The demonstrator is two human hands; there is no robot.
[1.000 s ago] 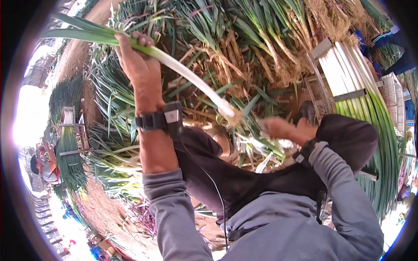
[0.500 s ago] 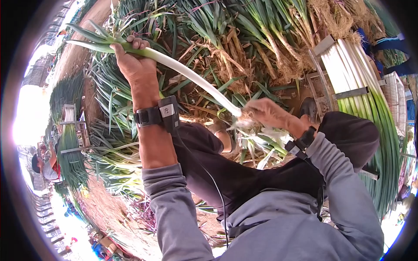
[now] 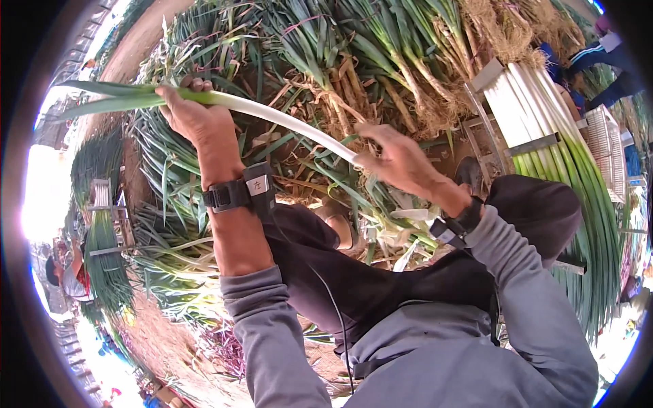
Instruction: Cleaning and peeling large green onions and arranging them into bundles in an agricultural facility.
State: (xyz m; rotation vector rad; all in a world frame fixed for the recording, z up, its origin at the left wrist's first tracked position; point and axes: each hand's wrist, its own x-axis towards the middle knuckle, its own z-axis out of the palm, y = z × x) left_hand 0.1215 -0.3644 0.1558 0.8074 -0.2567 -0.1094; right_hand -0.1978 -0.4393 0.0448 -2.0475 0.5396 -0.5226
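A long green onion [image 3: 277, 122] bends in a gentle arc across the space before me, its white shaft bare and its green leaves pointing left. My left hand [image 3: 198, 115] is closed around it where white turns to green. At the other end my right hand [image 3: 401, 162] has its fingers stretched and spread, slightly blurred; the thumb lies at the root tip of the green onion, where contact is hard to judge. To the right, a bundle of peeled green onions [image 3: 537, 115] lies in a metal rack [image 3: 534, 145], white ends away from me.
Unpeeled green onions [image 3: 425, 64] with dry roots are heaped along the far side. Stripped leaves [image 3: 388, 234] litter the ground by my legs. A second loaded rack [image 3: 109, 211] stands at left. A white basket [image 3: 604, 153] and another person [image 3: 615, 64] are at the right.
My right hand has moved left and slightly up, and its fingers have spread. The root fibres seen at the onion's end no longer show. My left hand has shifted slightly left and down.
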